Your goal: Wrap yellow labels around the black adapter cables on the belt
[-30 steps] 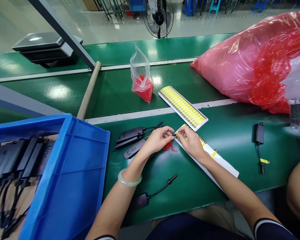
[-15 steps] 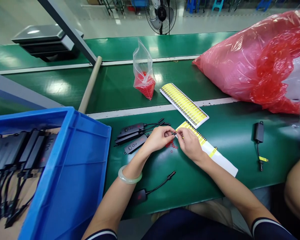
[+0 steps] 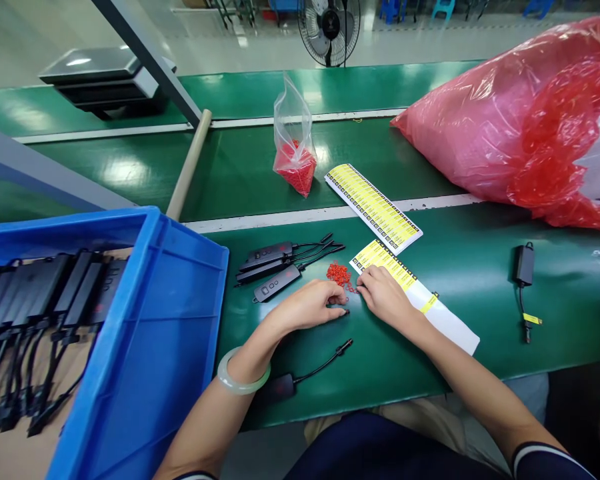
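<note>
My left hand [image 3: 316,305], with a pale green bangle on the wrist, is closed with its fingers curled. A black cable connector [image 3: 347,312] pokes out by its thumb, and the rest is hidden beneath the hand. My right hand [image 3: 386,293] rests over a sheet of yellow labels [image 3: 380,257]. Its fingertips are pinched together beside a few loose red rings, and what lies between them is too small to see. A small pile of red rings [image 3: 338,273] lies between the hands. Several black controllers with cables [image 3: 277,283] lie left of it.
A blue crate [image 3: 190,293] holding black controllers stands at left. Nearer me lies another controller [image 3: 283,387]; a yellow-tagged one [image 3: 524,267] lies right. Farther back are a second label sheet [image 3: 375,207], a clear bag of red rings [image 3: 296,167] and a large red plastic bag [image 3: 480,127].
My hands were together at a black connector and have come apart. The left hand moved toward me with the connector, uncovering the red pile. My right fingertips moved down to the loose rings.
</note>
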`<state>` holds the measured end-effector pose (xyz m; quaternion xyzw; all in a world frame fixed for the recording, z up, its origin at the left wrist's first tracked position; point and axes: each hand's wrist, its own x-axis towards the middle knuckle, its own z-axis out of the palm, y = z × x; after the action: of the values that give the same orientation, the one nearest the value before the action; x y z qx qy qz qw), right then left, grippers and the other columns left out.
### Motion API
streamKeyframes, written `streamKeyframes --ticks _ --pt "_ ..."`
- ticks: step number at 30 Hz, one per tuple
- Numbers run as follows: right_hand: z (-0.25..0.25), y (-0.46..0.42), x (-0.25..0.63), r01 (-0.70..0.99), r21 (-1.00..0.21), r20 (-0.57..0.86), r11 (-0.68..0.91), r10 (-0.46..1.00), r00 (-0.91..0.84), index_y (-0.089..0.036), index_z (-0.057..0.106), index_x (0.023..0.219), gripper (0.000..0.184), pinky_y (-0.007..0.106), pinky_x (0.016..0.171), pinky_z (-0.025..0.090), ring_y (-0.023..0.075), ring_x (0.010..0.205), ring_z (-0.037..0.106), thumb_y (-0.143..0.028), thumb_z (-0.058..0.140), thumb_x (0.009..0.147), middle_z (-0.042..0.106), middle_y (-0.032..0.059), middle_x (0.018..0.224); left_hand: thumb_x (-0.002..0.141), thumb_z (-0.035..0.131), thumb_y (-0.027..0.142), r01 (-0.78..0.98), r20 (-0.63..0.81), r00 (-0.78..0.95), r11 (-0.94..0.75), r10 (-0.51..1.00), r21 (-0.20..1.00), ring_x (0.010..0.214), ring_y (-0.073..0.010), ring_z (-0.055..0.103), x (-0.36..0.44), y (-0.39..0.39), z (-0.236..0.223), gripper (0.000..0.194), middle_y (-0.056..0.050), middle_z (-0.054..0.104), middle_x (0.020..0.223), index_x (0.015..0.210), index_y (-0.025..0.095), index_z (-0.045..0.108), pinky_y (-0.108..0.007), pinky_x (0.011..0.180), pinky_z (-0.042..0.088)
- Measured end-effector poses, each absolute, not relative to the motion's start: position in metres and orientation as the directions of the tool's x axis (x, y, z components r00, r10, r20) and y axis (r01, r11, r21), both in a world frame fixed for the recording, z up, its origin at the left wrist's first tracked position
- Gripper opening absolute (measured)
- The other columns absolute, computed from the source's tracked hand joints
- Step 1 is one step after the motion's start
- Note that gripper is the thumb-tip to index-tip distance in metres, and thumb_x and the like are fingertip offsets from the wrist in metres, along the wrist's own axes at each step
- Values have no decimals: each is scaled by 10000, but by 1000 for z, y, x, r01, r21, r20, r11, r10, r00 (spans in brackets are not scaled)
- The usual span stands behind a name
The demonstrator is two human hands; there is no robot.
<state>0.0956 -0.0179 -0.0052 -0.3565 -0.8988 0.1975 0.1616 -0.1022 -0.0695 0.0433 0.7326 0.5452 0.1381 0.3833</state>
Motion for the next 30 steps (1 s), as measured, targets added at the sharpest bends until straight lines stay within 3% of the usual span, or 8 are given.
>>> streamKeyframes --ticks 6,12,17,22,30 --pt "-11 -24 93 568 -458 105 684 676 -730 -160 584 818 147 415 811 453 283 866 520 -82 488 898 604 142 913 891 540 197 869 -98 90 -30 991 493 939 -246 604 -106 -32 31 154 -92 672 973 915 168 689 -364 851 462" --pt "-10 -6 92 582 -556 148 594 759 -634 -195 542 869 136 322 715 466 215 767 582 -108 454 926 627 58 822 849 535 91 923 -46 -17 33 999 383 1022 -302 548 -92 0 12 172 -131 621 977 869 157 692 -400 854 468" --pt "-13 24 76 567 -622 210 540 812 -544 -206 547 893 115 309 730 468 210 810 620 -123 469 912 661 55 862 839 571 111 882 -33 28 -9 999 471 987 -286 562 -97 -5 11 119 -109 637 955 844 168 675 -397 852 464" --pt "-17 34 63 533 -652 255 540 818 -516 -214 551 886 114 338 765 467 229 846 618 -137 469 900 661 67 883 849 604 190 741 -65 97 -28 993 671 753 -175 627 -106 -10 12 61 -24 682 806 881 179 654 -283 710 492" --pt "-11 27 64 484 -653 306 583 787 -536 -216 521 963 84 316 744 492 206 816 635 -177 452 937 655 56 882 819 591 201 550 -85 144 -9 986 835 585 -112 544 -112 -11 11 263 6 639 706 1057 155 692 -224 568 435"
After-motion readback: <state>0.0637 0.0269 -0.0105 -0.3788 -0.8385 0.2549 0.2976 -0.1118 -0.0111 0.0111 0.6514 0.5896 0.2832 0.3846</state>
